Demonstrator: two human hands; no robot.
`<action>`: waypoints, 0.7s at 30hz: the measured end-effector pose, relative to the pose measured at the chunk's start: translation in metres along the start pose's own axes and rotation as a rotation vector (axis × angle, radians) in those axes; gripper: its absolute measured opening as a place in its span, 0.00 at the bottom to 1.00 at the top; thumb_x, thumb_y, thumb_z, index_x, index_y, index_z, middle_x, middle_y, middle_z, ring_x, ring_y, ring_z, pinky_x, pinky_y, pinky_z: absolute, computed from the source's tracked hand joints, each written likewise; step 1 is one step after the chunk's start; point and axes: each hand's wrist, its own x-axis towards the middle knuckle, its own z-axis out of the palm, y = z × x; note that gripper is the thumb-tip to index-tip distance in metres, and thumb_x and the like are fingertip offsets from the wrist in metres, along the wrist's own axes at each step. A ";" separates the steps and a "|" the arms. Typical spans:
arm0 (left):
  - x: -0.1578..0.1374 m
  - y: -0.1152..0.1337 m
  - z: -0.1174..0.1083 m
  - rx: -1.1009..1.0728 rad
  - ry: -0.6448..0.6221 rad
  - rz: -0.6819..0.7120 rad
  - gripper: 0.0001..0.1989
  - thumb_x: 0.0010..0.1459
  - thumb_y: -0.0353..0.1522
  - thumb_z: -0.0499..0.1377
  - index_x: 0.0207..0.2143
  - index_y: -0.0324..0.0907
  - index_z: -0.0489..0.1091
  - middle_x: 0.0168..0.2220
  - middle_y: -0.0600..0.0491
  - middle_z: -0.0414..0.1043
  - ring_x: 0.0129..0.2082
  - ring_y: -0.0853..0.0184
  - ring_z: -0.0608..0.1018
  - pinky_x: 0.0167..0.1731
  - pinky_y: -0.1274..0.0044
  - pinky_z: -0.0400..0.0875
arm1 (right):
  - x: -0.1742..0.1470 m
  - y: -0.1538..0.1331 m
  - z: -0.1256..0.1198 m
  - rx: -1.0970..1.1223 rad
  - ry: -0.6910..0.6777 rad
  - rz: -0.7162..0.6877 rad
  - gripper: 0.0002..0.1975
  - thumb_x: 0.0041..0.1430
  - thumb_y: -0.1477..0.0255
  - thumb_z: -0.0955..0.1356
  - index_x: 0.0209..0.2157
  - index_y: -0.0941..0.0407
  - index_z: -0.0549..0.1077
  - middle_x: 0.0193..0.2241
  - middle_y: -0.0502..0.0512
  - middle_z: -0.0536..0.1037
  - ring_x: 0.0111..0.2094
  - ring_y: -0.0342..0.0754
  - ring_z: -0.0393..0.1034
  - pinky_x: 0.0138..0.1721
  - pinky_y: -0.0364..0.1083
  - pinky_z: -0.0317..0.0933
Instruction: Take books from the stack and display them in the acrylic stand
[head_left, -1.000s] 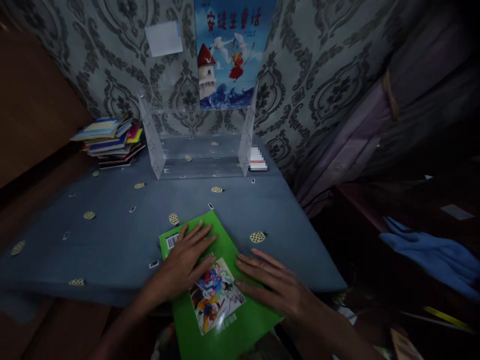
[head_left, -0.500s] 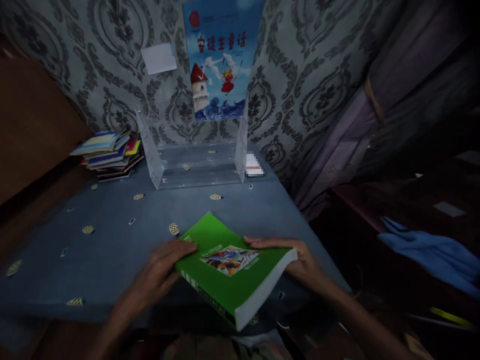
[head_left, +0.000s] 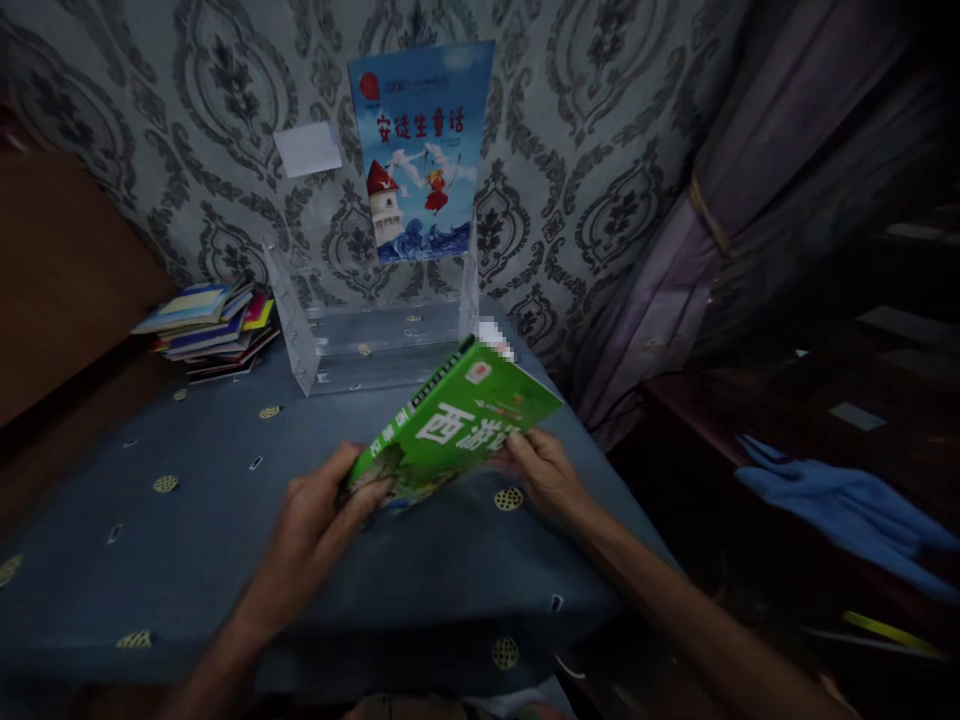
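A thick green book (head_left: 457, 425) with white Chinese characters on its cover is held tilted above the table (head_left: 225, 550). My left hand (head_left: 322, 510) grips its lower left corner by the spine, thumb over the cover. On the right edge, my right hand (head_left: 544, 470) is closed with its thumb on the cover; its other fingers are partly hidden behind the book. Beyond the book stands a clear acrylic rack (head_left: 292, 330). A blue book (head_left: 424, 160) with red characters and a castle picture stands upright at the top of the rack.
A pile of books and booklets (head_left: 206, 325) lies at the table's back left. A white card (head_left: 307, 150) shows against the patterned wall. A tied purple curtain (head_left: 675, 270) hangs at right, with a blue cloth (head_left: 847, 510) below it.
The green book has been turned over and raised toward the rack, so its titled cover now shows. Both hands have shifted their hold on it. The view has moved slightly.
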 end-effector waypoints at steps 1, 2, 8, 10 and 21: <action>0.003 0.000 -0.001 -0.068 0.024 -0.035 0.16 0.63 0.45 0.58 0.29 0.43 0.69 0.23 0.59 0.65 0.23 0.71 0.68 0.23 0.82 0.61 | 0.003 -0.003 0.005 0.006 -0.014 -0.006 0.30 0.50 0.42 0.70 0.39 0.53 0.77 0.37 0.56 0.83 0.42 0.55 0.78 0.43 0.52 0.73; 0.007 -0.001 -0.001 -0.149 0.042 -0.073 0.17 0.62 0.46 0.59 0.29 0.43 0.69 0.24 0.58 0.66 0.24 0.71 0.69 0.24 0.82 0.63 | 0.005 -0.004 0.010 0.012 -0.033 -0.015 0.29 0.50 0.42 0.70 0.40 0.53 0.76 0.38 0.56 0.83 0.41 0.54 0.78 0.42 0.51 0.73; 0.020 -0.037 0.015 -0.712 0.042 -0.398 0.25 0.50 0.48 0.69 0.43 0.40 0.72 0.33 0.53 0.77 0.33 0.63 0.79 0.34 0.76 0.74 | 0.018 0.000 0.020 -0.054 -0.051 -0.002 0.26 0.51 0.45 0.71 0.30 0.55 0.73 0.25 0.50 0.77 0.25 0.45 0.71 0.27 0.43 0.68; 0.021 -0.054 0.023 -0.809 0.091 -0.507 0.31 0.45 0.48 0.72 0.46 0.40 0.71 0.34 0.52 0.78 0.34 0.61 0.81 0.35 0.74 0.76 | 0.023 0.005 0.022 -0.070 -0.054 0.026 0.26 0.51 0.45 0.71 0.27 0.55 0.72 0.21 0.48 0.74 0.22 0.44 0.69 0.24 0.42 0.66; 0.025 -0.109 0.040 -0.744 -0.051 -0.591 0.45 0.49 0.45 0.71 0.63 0.45 0.54 0.36 0.53 0.78 0.26 0.66 0.80 0.26 0.76 0.77 | 0.059 0.025 0.021 -0.212 -0.010 0.252 0.25 0.47 0.48 0.73 0.19 0.56 0.67 0.12 0.45 0.68 0.13 0.39 0.61 0.12 0.38 0.56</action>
